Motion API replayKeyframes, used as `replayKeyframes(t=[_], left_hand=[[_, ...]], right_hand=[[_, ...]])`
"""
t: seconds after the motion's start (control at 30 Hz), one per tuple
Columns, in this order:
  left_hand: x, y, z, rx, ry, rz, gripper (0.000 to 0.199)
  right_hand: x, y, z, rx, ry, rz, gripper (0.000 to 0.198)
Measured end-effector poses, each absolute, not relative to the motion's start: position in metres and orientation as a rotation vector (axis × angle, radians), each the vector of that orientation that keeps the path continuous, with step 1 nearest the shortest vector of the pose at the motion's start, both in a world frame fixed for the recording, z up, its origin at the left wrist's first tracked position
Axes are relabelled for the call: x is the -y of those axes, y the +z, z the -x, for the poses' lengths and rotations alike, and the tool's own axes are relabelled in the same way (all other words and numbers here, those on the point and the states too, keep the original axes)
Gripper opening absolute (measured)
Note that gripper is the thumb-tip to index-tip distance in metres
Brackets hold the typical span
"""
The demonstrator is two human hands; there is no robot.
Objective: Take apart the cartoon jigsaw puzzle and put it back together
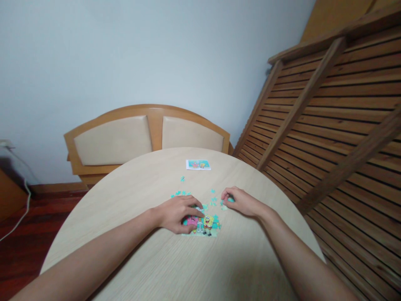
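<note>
A partly joined jigsaw puzzle (pixel 208 225) lies on the table, showing a yellow cartoon figure and a pink one on a pale green base. My left hand (pixel 181 213) rests over its left and upper part, fingers spread, hiding some of the pink figure. To the right of the puzzle, my right hand (pixel 233 200) is closed in a pinch low over the table. A teal puzzle piece (pixel 231 200) shows at its fingers, partly hidden. Loose teal puzzle pieces (pixel 213 199) lie between the two hands, and more puzzle pieces (pixel 178 193) sit beyond my left hand.
A small picture card (pixel 198 164) with the same cartoon figures lies near the far edge of the round wooden table (pixel 125 200). One stray cluster of teal (pixel 182 179) sits nearer. Behind stand a padded headboard (pixel 112 140) and, at right, a slatted wooden frame (pixel 328 117).
</note>
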State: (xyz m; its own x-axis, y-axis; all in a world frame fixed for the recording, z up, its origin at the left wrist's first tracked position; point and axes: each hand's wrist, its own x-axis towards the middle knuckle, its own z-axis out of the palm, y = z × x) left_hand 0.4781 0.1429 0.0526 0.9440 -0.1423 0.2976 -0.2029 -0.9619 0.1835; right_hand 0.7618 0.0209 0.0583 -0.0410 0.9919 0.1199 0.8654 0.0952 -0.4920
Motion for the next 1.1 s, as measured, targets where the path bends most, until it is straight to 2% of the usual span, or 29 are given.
replayKeyframes(t=[0.33,0.5,0.73,0.83,1.0,1.1], left_hand=[[-0.142,0.053,-0.479,0.251,0.402,-2.893,0.044],[-0.142,0.053,-0.479,0.245,0.401,-2.885,0.044],[-0.142,0.053,-0.479,0.250,0.408,-2.889,0.044],[-0.142,0.054,-0.479,0.249,0.410,-2.890,0.044],[-0.142,0.053,-0.480,0.246,0.404,-2.889,0.043],[-0.143,0.052,-0.480,0.246,0.405,-2.888,0.044]], right_hand=[[-0.025,0.058,-0.746,1.968,0.344,1.739,0.012],[-0.027,0.054,-0.744,1.995,0.327,1.700,0.020],[-0.026,0.057,-0.745,2.024,0.303,1.700,0.014],[-0.025,0.059,-0.747,1.982,0.382,1.683,0.010],[-0.021,0.064,-0.744,1.838,0.740,1.587,0.011],[-0.020,0.070,-0.736,1.817,0.763,1.561,0.013]])
